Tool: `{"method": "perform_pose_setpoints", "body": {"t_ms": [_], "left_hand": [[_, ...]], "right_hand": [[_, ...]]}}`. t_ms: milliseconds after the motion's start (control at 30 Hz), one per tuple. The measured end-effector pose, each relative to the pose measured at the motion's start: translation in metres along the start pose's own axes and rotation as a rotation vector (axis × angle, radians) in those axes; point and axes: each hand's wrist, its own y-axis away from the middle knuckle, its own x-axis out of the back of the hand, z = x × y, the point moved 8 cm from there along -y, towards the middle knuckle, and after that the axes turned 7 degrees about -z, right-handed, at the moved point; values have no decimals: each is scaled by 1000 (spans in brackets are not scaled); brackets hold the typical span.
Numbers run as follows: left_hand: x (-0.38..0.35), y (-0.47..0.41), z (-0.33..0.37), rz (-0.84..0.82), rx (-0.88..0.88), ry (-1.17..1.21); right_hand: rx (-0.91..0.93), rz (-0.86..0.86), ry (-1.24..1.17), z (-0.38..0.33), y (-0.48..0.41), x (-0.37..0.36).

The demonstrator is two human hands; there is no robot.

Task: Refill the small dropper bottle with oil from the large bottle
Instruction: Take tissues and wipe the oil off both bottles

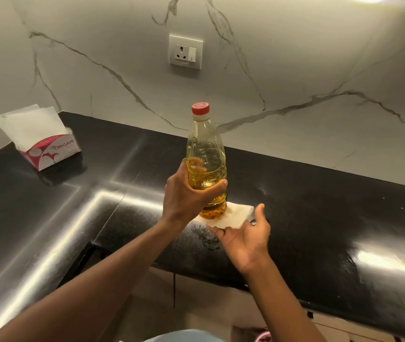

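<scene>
Now, head view: I log the left hand [189, 196] wrapped round the tall clear plastic bottle of yellow oil [206, 154], red cap on, upright, base at the white folded paper napkin [236, 214] on the black polished counter [319, 218]. Right hand [245, 240] palm up, fingers uncurled, tips at napkin's near edge.

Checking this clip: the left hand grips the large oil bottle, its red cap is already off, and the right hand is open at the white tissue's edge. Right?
One error: the head view shows the red cap on the large oil bottle. The left hand does grip it, and the right hand is open at the white tissue's edge.
</scene>
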Motion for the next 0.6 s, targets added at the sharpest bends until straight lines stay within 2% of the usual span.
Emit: {"method": "perform_pose_setpoints", "body": {"t_ms": [200,433,600], "left_hand": [[2,1,5,-19,-40,-25],[5,3,1,0,-4,22],[2,4,9,-18,-51,-9]], "right_hand": [[-97,-53,25,29,3,-9],[-18,-42,51,4,5,-1],[-93,-118,5,27,4,-10]]}}
